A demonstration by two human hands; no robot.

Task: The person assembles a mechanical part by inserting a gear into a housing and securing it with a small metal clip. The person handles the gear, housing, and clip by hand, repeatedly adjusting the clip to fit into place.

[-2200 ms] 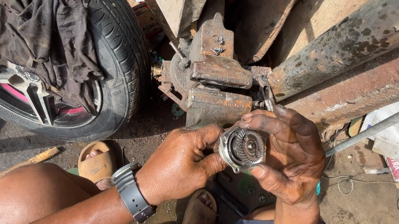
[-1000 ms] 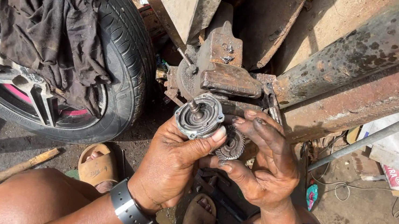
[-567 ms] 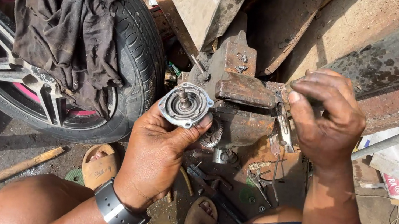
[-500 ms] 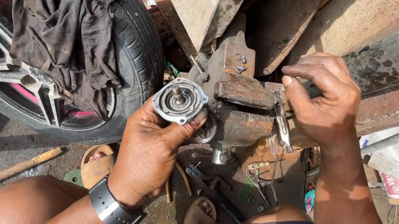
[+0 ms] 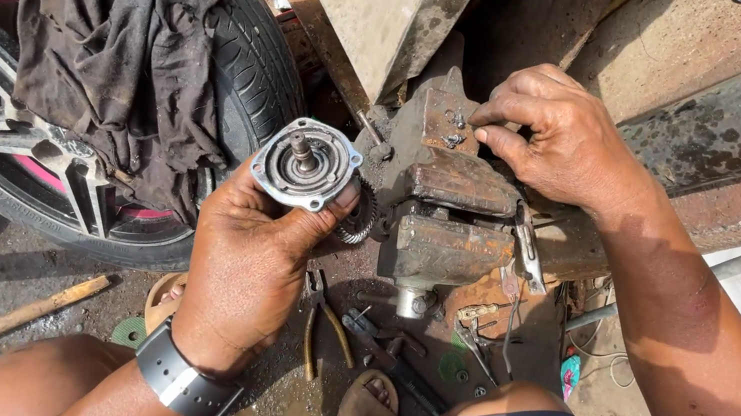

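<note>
Since a moment ago the right hand [image 5: 570, 142] has settled on the rusty vise [image 5: 452, 207], fingers pinched at its top, while the left hand [image 5: 255, 259], left of it, grips the round housing [image 5: 305, 164] face-up; likely next comes clamping the housing in the vise.

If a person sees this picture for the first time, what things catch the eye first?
At centre, the left hand holds up a round metal housing with a short shaft. Beside it, the right hand rests on a rusty bench vise. On the left, a dark cloth hangs over a car wheel.
</note>
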